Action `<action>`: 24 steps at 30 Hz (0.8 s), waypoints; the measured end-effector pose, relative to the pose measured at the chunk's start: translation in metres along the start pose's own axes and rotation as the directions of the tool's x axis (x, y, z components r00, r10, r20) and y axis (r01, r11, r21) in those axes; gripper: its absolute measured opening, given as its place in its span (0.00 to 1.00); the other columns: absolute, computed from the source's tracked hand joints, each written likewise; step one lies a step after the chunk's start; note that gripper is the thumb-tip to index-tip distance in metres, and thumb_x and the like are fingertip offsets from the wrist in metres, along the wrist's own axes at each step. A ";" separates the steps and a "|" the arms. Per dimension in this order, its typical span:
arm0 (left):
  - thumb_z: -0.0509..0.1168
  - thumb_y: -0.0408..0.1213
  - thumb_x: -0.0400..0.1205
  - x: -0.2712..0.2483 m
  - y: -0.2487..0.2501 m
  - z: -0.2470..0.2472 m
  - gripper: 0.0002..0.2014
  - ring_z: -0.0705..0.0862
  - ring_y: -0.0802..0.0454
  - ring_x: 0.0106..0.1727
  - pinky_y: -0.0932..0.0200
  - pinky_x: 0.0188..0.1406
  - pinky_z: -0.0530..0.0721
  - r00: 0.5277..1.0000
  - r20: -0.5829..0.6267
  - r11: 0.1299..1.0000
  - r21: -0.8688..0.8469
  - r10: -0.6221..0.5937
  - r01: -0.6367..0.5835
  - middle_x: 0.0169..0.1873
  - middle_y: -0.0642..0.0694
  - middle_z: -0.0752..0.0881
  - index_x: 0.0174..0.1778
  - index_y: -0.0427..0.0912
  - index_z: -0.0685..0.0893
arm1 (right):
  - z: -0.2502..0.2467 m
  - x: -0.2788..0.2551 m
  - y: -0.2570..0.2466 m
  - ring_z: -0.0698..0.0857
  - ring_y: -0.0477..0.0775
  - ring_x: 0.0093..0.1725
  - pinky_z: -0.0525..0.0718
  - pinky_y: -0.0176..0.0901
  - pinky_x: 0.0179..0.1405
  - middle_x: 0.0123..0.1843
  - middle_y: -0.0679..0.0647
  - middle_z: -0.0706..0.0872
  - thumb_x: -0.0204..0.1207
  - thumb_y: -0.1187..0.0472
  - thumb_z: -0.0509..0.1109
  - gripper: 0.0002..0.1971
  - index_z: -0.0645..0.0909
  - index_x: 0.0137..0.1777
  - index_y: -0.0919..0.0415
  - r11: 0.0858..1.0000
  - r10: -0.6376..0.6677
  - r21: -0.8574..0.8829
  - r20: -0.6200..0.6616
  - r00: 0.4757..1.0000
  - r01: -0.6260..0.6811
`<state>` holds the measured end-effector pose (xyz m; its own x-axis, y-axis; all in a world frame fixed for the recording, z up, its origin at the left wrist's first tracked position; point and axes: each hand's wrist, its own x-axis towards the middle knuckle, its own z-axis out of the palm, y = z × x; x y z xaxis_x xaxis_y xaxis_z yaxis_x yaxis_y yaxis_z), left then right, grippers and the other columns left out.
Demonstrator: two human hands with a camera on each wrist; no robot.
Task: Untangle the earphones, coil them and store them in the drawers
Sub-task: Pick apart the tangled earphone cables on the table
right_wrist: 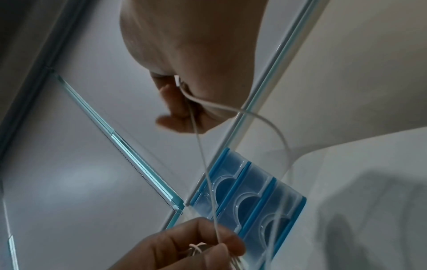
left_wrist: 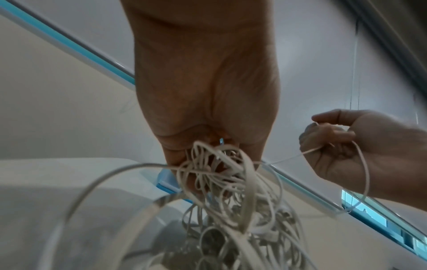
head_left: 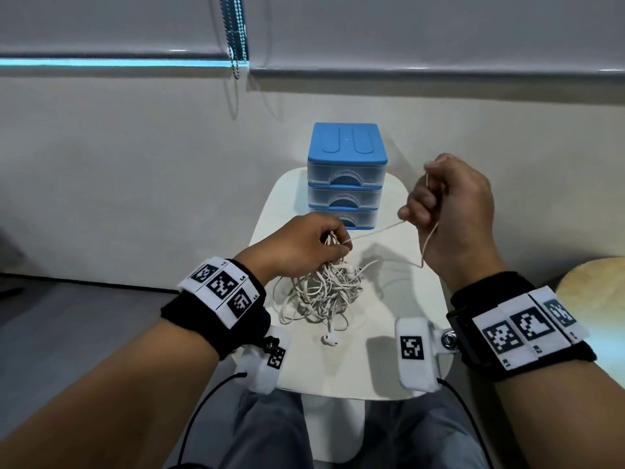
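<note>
A tangled bundle of white earphones (head_left: 321, 292) hangs from my left hand (head_left: 304, 245) over the small white table (head_left: 399, 360), its lower loops and one earbud (head_left: 329, 339) lying on the top. My left hand (left_wrist: 203, 109) grips the top of the tangle (left_wrist: 221, 182). My right hand (head_left: 449, 204) is raised to the right, fingers curled round one cable strand (head_left: 375, 228) that runs taut back to the left hand. In the right wrist view the strand (right_wrist: 203, 164) leaves my right hand's fingers (right_wrist: 177, 104). The blue three-drawer unit (head_left: 346, 174) stands behind, all drawers closed.
The table stands against a pale wall under a window blind with a bead chain (head_left: 235, 38). A round wooden surface (head_left: 592, 279) shows at the right edge. My knees sit under the table's near edge.
</note>
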<state>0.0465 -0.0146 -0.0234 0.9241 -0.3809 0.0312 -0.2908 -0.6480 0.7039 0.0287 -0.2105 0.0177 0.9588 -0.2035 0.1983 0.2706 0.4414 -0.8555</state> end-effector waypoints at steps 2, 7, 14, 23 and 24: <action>0.72 0.41 0.85 0.000 0.000 -0.001 0.02 0.82 0.58 0.31 0.59 0.35 0.83 1.000 0.009 1.000 -0.020 -0.014 0.014 0.32 0.54 0.84 0.51 0.48 0.88 | -0.002 0.002 -0.001 0.54 0.51 0.20 0.64 0.35 0.20 0.25 0.52 0.57 0.79 0.69 0.60 0.19 0.60 0.29 0.55 0.998 -0.057 -0.020 -0.039 0.998 0.056; 0.71 0.39 0.85 0.002 0.000 -0.005 0.04 0.78 0.63 0.24 0.69 0.29 0.76 0.999 0.019 0.999 0.023 -0.032 0.032 0.30 0.55 0.79 0.53 0.52 0.87 | -0.011 0.012 -0.002 0.61 0.51 0.21 0.63 0.37 0.22 0.24 0.49 0.67 0.76 0.63 0.67 0.12 0.71 0.34 0.52 0.927 -0.203 -0.342 -0.109 0.973 0.155; 0.71 0.40 0.84 -0.001 0.002 -0.006 0.10 0.82 0.56 0.40 0.60 0.45 0.81 0.999 0.004 0.996 0.081 -0.033 0.033 0.45 0.52 0.82 0.60 0.55 0.83 | -0.023 0.004 0.010 0.84 0.55 0.53 0.76 0.43 0.50 0.51 0.51 0.86 0.75 0.60 0.73 0.08 0.88 0.53 0.49 0.253 -0.002 -0.947 0.204 0.979 0.198; 0.75 0.43 0.81 -0.003 0.010 -0.024 0.18 0.79 0.56 0.58 0.60 0.55 0.75 0.998 -0.056 0.958 0.287 0.034 -0.017 0.61 0.53 0.75 0.65 0.56 0.80 | -0.025 -0.009 0.032 0.84 0.53 0.63 0.81 0.50 0.67 0.62 0.44 0.89 0.81 0.51 0.72 0.11 0.88 0.61 0.43 0.061 0.497 -0.939 0.324 0.805 0.340; 0.74 0.43 0.81 -0.003 0.011 -0.026 0.14 0.80 0.57 0.55 0.62 0.52 0.75 0.997 -0.054 0.952 0.304 0.051 -0.033 0.58 0.53 0.77 0.62 0.55 0.82 | -0.026 -0.008 0.035 0.85 0.52 0.60 0.82 0.52 0.65 0.57 0.42 0.90 0.81 0.49 0.71 0.08 0.88 0.57 0.42 0.061 0.499 -0.938 0.325 0.803 0.341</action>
<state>0.0471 -0.0033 0.0024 0.9199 -0.3779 0.1053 -0.3826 -0.8049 0.4536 0.0285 -0.2161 -0.0261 0.9335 0.3406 -0.1122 0.2626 -0.8624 -0.4328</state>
